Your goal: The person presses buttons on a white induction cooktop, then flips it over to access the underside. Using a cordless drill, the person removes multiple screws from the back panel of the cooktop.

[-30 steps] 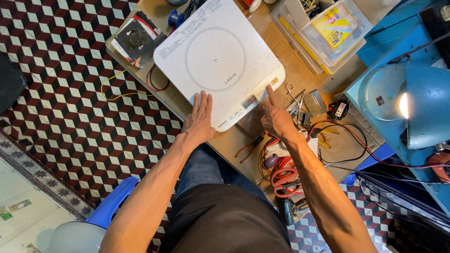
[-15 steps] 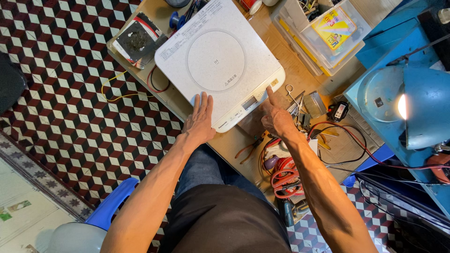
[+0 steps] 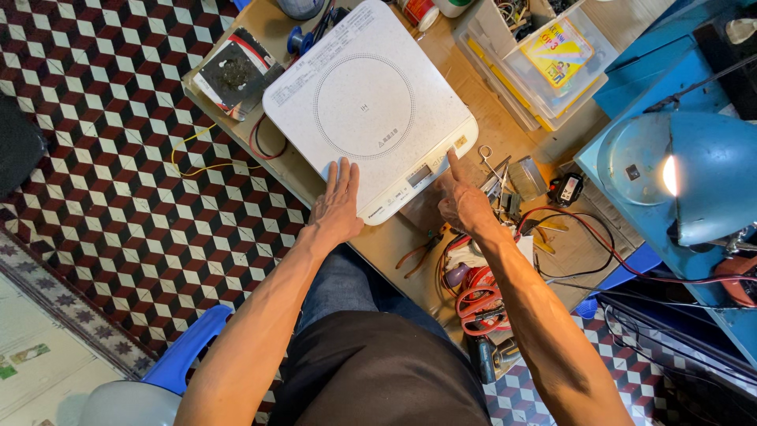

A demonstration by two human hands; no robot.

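Observation:
A white square induction cooktop (image 3: 367,106) with a circular heating ring lies flat on a wooden workbench (image 3: 489,126). My left hand (image 3: 337,203) rests flat, fingers together, on the cooktop's near left corner. My right hand (image 3: 464,199) is at the near right edge, index finger stretched out and touching the control strip beside the small display. Neither hand holds anything.
Pliers, scissors, red cables and small tools (image 3: 473,276) litter the bench by my right arm. A clear plastic parts box (image 3: 544,59) stands at the back right, a lit blue desk lamp (image 3: 686,173) further right. A small fan board (image 3: 233,75) lies left. Checkered tile floor (image 3: 95,158) lies below.
My hands stay on the cooktop in the same pose; the view has shifted only slightly.

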